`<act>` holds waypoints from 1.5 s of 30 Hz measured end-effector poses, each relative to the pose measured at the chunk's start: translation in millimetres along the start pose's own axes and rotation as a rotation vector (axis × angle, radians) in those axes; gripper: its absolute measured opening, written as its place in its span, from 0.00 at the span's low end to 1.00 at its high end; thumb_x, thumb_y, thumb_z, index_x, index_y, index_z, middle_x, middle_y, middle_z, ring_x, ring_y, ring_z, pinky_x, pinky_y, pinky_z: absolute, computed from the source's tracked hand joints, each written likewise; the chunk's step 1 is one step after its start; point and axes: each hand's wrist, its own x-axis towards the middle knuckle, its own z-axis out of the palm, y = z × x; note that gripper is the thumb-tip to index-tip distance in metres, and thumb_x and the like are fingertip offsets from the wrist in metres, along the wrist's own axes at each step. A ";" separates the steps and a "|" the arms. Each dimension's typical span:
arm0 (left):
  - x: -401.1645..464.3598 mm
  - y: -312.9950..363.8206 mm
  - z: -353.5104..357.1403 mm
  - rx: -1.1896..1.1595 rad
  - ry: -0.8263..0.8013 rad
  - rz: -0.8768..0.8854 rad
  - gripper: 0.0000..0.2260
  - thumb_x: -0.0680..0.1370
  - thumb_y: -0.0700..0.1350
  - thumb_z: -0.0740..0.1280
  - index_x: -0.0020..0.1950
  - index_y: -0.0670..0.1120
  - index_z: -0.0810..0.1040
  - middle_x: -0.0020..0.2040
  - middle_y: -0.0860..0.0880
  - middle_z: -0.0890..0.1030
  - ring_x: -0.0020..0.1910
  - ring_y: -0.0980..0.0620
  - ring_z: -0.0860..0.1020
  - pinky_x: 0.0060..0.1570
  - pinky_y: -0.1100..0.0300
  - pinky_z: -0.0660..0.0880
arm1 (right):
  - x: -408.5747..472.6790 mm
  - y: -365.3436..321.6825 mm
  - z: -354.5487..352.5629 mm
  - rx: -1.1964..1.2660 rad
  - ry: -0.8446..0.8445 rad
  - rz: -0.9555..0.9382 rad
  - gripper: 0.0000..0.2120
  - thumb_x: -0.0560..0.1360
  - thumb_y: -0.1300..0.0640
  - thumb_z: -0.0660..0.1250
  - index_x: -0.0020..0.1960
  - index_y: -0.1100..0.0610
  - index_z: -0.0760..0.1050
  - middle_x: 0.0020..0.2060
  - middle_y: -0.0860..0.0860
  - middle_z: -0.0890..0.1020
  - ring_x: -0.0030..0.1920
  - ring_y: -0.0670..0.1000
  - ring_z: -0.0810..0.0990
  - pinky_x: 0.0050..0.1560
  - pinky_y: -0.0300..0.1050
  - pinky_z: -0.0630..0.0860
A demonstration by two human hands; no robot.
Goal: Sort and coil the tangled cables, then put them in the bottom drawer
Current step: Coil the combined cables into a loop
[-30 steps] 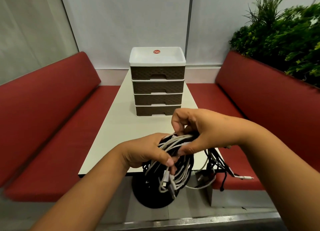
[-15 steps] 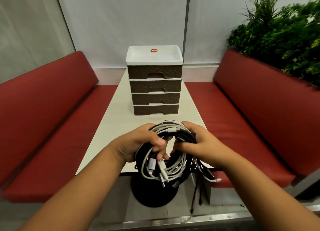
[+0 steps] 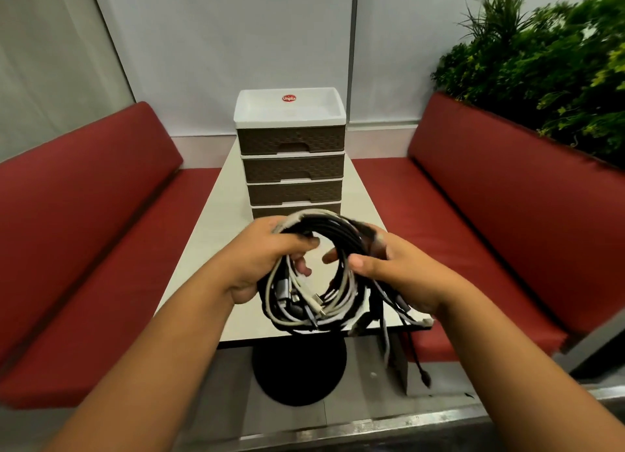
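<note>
Left hand: my left hand (image 3: 267,258) has its fingers curled round the left side of the cable bundle (image 3: 314,272), thumb over the top strands.
Right hand: my right hand (image 3: 395,269) clamps the bundle's right side, thumb pressed on the inside of the loop, fingers wrapped behind.
Cable bundle: a rough ring of black and white cables held up between both hands, above the near end of the worktop (image 3: 209,235) and not touching it (the picture is a little blurred here).
Loose ends: several plugs poke out at the bottom of the ring; a few loose ends (image 3: 419,360) hang under my right hand, past the worktop's near edge.
Drawer unit: a small drawer unit (image 3: 291,147) with four brown fronts and a white tray top stands on the far part of the worktop; all the fronts I can see sit flush.
Bottom drawer: the bottom drawer (image 3: 267,210) is mostly hidden behind the bundle; only its top strip shows.
Surroundings: red benches (image 3: 84,214) run along both sides, and green plants (image 3: 548,66) stand behind the right one.
</note>
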 end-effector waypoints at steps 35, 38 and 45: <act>16.3 3.3 -22.1 0.409 0.151 -0.249 0.08 0.73 0.33 0.68 0.37 0.40 0.72 0.28 0.46 0.72 0.24 0.52 0.75 0.30 0.61 0.71 | -38.2 60.8 -25.0 -0.754 0.437 0.105 0.16 0.75 0.63 0.64 0.51 0.41 0.74 0.51 0.40 0.81 0.45 0.41 0.80 0.49 0.37 0.74; 15.5 0.6 -7.2 0.445 0.090 -0.257 0.04 0.72 0.35 0.70 0.43 0.38 0.75 0.29 0.45 0.75 0.27 0.50 0.78 0.33 0.57 0.72 | -21.4 4.3 -5.7 -0.800 0.545 -0.358 0.10 0.76 0.65 0.65 0.51 0.51 0.80 0.45 0.42 0.81 0.45 0.42 0.80 0.47 0.28 0.71; 0.2 12.0 15.1 0.442 -0.033 -0.182 0.05 0.72 0.39 0.70 0.45 0.40 0.78 0.28 0.44 0.78 0.27 0.49 0.76 0.35 0.56 0.70 | 7.0 -13.8 13.4 -0.897 0.351 -0.451 0.23 0.72 0.67 0.57 0.63 0.57 0.79 0.63 0.51 0.80 0.63 0.48 0.77 0.66 0.40 0.70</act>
